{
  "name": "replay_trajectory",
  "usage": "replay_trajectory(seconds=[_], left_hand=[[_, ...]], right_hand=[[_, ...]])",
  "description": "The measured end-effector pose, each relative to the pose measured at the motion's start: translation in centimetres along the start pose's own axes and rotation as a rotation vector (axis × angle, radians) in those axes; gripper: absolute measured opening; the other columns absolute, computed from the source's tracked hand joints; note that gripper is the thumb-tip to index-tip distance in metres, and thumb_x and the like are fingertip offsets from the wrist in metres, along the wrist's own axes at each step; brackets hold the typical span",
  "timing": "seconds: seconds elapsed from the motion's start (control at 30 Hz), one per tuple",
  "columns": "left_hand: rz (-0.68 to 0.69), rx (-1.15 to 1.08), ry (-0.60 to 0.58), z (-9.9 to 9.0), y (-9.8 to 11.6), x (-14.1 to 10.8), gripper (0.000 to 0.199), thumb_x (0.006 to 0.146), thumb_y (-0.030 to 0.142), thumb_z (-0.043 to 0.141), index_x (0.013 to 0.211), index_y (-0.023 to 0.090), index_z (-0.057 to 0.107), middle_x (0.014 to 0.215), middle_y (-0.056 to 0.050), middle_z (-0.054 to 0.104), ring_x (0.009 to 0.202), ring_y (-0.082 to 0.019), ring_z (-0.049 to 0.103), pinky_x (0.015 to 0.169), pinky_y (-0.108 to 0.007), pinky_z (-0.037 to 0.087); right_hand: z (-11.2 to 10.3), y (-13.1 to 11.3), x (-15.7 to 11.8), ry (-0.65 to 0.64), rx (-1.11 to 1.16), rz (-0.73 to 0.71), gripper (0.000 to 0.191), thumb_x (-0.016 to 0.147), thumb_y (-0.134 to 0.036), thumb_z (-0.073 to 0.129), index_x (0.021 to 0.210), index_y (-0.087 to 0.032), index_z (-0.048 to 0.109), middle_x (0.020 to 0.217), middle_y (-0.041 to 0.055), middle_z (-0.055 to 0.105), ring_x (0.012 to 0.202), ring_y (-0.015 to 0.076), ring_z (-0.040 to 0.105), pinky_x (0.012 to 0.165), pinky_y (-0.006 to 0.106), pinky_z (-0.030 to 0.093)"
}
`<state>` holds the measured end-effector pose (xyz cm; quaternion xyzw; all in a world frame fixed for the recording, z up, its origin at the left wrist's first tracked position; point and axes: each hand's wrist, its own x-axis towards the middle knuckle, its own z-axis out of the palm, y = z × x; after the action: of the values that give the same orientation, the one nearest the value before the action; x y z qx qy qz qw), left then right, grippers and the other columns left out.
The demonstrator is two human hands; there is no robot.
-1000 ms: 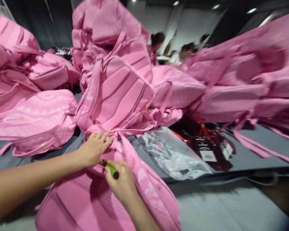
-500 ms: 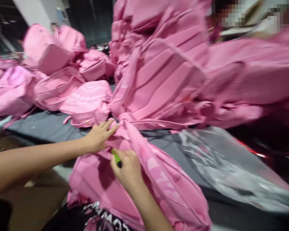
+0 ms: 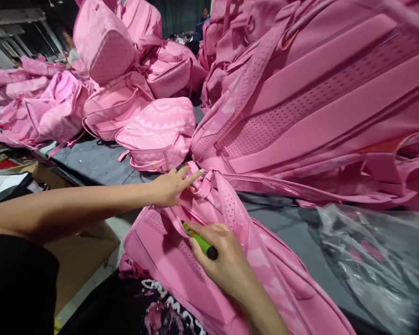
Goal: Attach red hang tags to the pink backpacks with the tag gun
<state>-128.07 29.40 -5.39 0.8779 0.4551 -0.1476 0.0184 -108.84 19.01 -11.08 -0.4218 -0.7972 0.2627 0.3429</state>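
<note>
A pink backpack (image 3: 209,298) lies at the table's front edge, its padded back and straps facing up. My left hand (image 3: 171,186) rests on its top end with the fingers spread, near a strap. A green tool with a black end (image 3: 203,243) is gripped in my right hand (image 3: 223,256), its far tip against the backpack fabric. What the tip touches is too small to make out.
A large pink backpack (image 3: 300,107) leans at the back right. Smaller pink bags (image 3: 160,135) are piled at the left on the grey table cover (image 3: 87,160). A clear plastic bag (image 3: 377,260) lies at the right. Below left stands a cardboard box (image 3: 87,256).
The view has shifted, so the bags and both hands appear farther right. My left hand stays spread on the backpack, and my right hand still grips the green tool.
</note>
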Motion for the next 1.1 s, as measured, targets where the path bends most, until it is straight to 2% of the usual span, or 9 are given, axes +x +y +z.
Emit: replay_trajectory(seconds=[0.1, 0.2, 0.3, 0.43, 0.53, 0.73, 0.9, 1.0, 1.1], left_hand=[[-0.022, -0.03, -0.004, 0.7, -0.2, 0.9, 0.107, 0.078, 0.02, 0.067, 0.156, 0.027, -0.007, 0.159, -0.018, 0.018, 0.134, -0.032, 0.044, 0.096, -0.036, 0.048], [-0.025, -0.064, 0.03, 1.3, -0.6, 1.2, 0.109, 0.077, 0.017, 0.067, 0.155, 0.027, -0.008, 0.161, -0.018, 0.015, 0.136, -0.032, 0.042, 0.098, -0.037, 0.046], [-0.006, -0.096, 0.047, 2.0, -1.3, 1.4, 0.11, 0.077, 0.021, 0.069, 0.155, 0.028, -0.008, 0.16, -0.018, 0.016, 0.135, -0.033, 0.042, 0.099, -0.039, 0.045], [0.0, -0.096, 0.05, 2.5, -1.8, 1.8, 0.108, 0.076, 0.023, 0.07, 0.155, 0.027, -0.004, 0.159, -0.017, 0.019, 0.131, -0.033, 0.045, 0.099, -0.038, 0.046], [-0.024, -0.084, 0.043, 2.4, -1.5, 1.9, 0.107, 0.077, 0.019, 0.069, 0.155, 0.026, -0.004, 0.16, -0.018, 0.017, 0.133, -0.032, 0.043, 0.099, -0.038, 0.045], [-0.104, -0.111, 0.017, 1.7, -0.7, 1.3, 0.106, 0.079, 0.02, 0.067, 0.155, 0.027, -0.006, 0.162, -0.021, 0.007, 0.133, -0.033, 0.044, 0.097, -0.039, 0.047], [-0.118, -0.058, -0.07, 1.4, -0.1, 1.6, 0.133, 0.066, 0.041, 0.084, 0.155, 0.023, -0.014, 0.162, -0.026, -0.003, 0.136, -0.042, 0.036, 0.096, -0.044, 0.049], [-0.166, 0.065, -0.092, 1.1, 0.6, 2.0, 0.136, 0.064, 0.038, 0.086, 0.155, 0.019, -0.013, 0.16, -0.028, 0.003, 0.132, -0.042, 0.04, 0.095, -0.044, 0.05], [-0.141, 0.111, -0.112, 0.6, 0.8, 2.3, 0.124, 0.071, 0.03, 0.08, 0.156, 0.014, -0.008, 0.157, -0.029, 0.015, 0.128, -0.038, 0.046, 0.098, -0.042, 0.048]], right_hand=[[0.4, 1.1, 1.3, -0.038, -0.017, 0.043, 0.022, 0.087, -0.023, 0.058, 0.101, -0.023, 0.075, 0.082, 0.0024, 0.076, 0.071, 0.0198, 0.068, 0.075, 0.035, 0.052], [1.7, 1.3, 2.2, 0.024, -0.056, 0.086, 0.023, 0.087, -0.026, 0.059, 0.101, -0.02, 0.075, 0.082, 0.0047, 0.076, 0.072, 0.0215, 0.069, 0.072, 0.035, 0.053], [2.9, 0.5, 2.1, 0.054, -0.003, 0.043, 0.024, 0.089, -0.023, 0.056, 0.104, -0.018, 0.074, 0.079, 0.0048, 0.075, 0.07, 0.0202, 0.067, 0.071, 0.035, 0.052], [3.1, 0.3, 1.8, -0.013, 0.033, 0.016, 0.023, 0.09, -0.021, 0.056, 0.104, -0.018, 0.074, 0.077, 0.0036, 0.073, 0.068, 0.0188, 0.065, 0.072, 0.035, 0.051], [3.0, 1.4, 1.9, 0.0, -0.06, 0.042, 0.023, 0.089, -0.021, 0.057, 0.106, -0.018, 0.072, 0.082, 0.0047, 0.075, 0.072, 0.0208, 0.067, 0.073, 0.036, 0.052], [3.7, 2.2, 1.5, 0.224, -0.203, 0.021, 0.025, 0.094, -0.023, 0.053, 0.111, -0.014, 0.068, 0.09, 0.0092, 0.075, 0.078, 0.0227, 0.067, 0.075, 0.038, 0.051], [4.5, 2.3, 1.6, 0.257, -0.155, 0.022, 0.023, 0.094, -0.024, 0.054, 0.111, -0.016, 0.068, 0.093, 0.0083, 0.076, 0.079, 0.0211, 0.068, 0.076, 0.037, 0.05], [4.8, 2.7, 1.8, 0.29, -0.156, 0.019, 0.024, 0.095, -0.025, 0.054, 0.111, -0.014, 0.068, 0.091, 0.009, 0.076, 0.077, 0.0215, 0.068, 0.075, 0.037, 0.048], [4.8, 2.8, 1.8, 0.282, -0.164, 0.037, 0.025, 0.094, -0.025, 0.054, 0.111, -0.013, 0.069, 0.087, 0.009, 0.075, 0.074, 0.022, 0.067, 0.074, 0.037, 0.047]])
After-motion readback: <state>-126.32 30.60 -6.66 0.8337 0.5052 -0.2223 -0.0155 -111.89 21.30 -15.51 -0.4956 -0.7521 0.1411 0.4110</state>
